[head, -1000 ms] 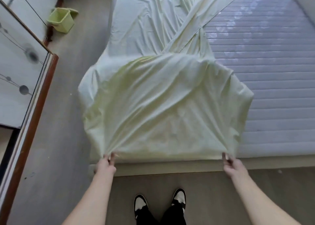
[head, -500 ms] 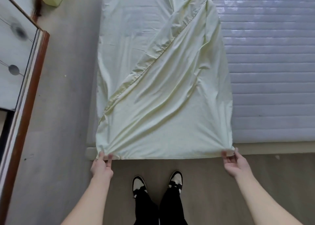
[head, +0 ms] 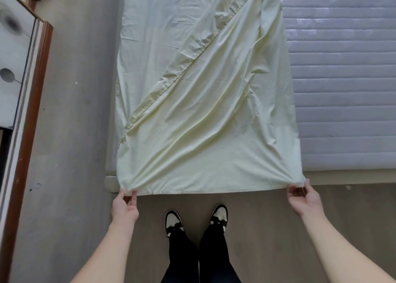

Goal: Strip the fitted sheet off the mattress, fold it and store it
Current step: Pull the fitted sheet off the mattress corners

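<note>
The sheet (head: 205,115), pale yellow-green, lies folded lengthwise along the left part of the mattress (head: 342,79). It runs from the near edge of the bed to beyond the top of the view. A hemmed edge crosses the upper layer on a diagonal, from upper right to lower left. Creases fan out from both near corners. The right part of the mattress is bare and shows a quilted grey surface with horizontal ribs.

The left hand (head: 125,206) pinches the near left corner of the sheet between thumb and fingers. The right hand (head: 305,199) pinches the near right corner in the same way. The two hands are well apart, and the near edge of the sheet is drawn taut between them, just over the edge of the bed.

The person stands on the floor (head: 70,132) at the foot of the bed, in black trousers and black-and-white shoes (head: 196,219). A wood-framed cabinet (head: 27,102) stands at the left.
</note>
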